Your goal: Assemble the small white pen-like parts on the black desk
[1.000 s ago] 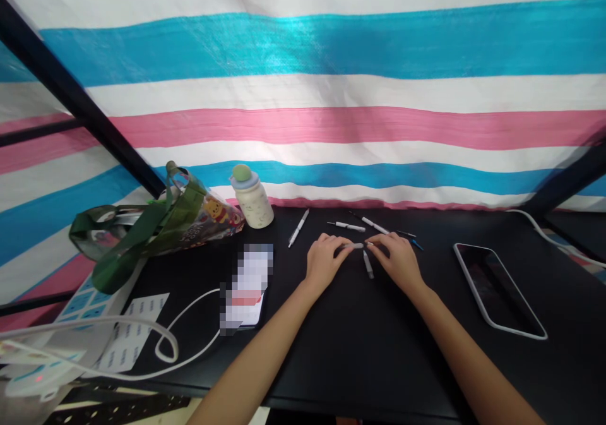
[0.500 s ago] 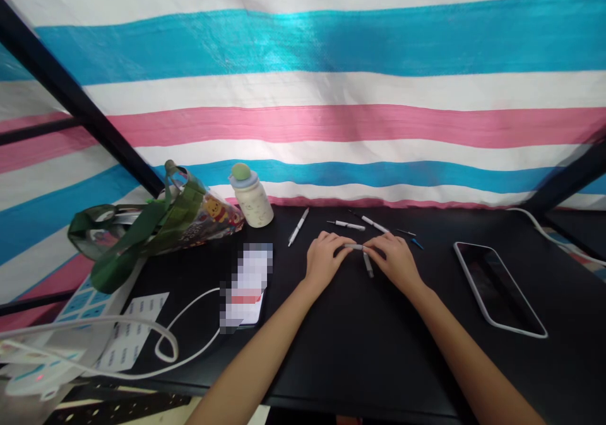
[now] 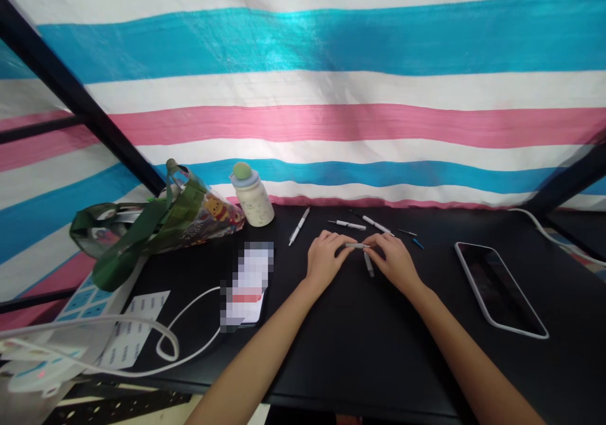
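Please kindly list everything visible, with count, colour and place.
Bag: one, green, back left
Bottle: one, cream, beside bag
Lit phone: one, pale screen, left of centre
Dark phone: one, black, right
Pens: three, white, back centre
Rod: one, dark, right of pens
Small piece: one, blue, near rod
Held tube: one, grey, centre
Loose tube: one, grey, nearer than held tube
Paper: one, white, printed, left
Panel: one, white-blue, left
Cables: count unclear, white, both sides
Device: one, white, red light, lower left
Perforated strip: one, black, lower left
Table: one, black, centre
Sheeting: count unclear, white-blue-pink, back
Bars: several, black, both sides
Left hand: one, bare, pinching held tube
Right hand: one, bare, at held tube's tip
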Available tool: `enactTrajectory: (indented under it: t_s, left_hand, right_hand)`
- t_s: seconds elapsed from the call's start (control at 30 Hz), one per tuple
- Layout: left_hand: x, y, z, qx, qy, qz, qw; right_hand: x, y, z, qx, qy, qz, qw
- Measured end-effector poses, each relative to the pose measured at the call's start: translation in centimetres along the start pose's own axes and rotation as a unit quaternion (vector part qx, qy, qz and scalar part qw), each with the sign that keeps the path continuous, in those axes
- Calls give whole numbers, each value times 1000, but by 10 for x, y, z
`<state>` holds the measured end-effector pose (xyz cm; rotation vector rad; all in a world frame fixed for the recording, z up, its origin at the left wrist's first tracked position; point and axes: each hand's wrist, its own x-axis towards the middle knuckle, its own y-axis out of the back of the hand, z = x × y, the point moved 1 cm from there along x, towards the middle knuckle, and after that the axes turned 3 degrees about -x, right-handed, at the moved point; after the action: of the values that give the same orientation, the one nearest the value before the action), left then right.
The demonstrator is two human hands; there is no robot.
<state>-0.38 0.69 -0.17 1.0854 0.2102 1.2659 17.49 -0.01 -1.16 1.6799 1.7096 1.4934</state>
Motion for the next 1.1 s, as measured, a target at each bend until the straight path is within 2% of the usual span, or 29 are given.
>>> enactTrajectory:
  t_s: [0.17, 0.47, 0.6, 0.83, 1.1]
  left_hand:
    - [0, 0, 2, 8, -12, -5, 1000]
    - [-1, 0, 1, 6, -2, 7, 1000]
    - [-1, 0, 0, 4, -6, 3, 1000]
    - [0, 0, 2, -2, -12, -5, 1000]
    - [0, 0, 2, -7, 11, 11, 1000]
  right_hand:
    - [0, 1, 2, -17, -3, -28, 999]
    - [0, -4, 3, 23, 9, 11, 1000]
    - [0, -5, 5, 16, 18, 10, 1000]
    - [0, 1, 1, -30, -7, -11, 999]
    - [0, -3, 4, 15, -9, -3, 1000]
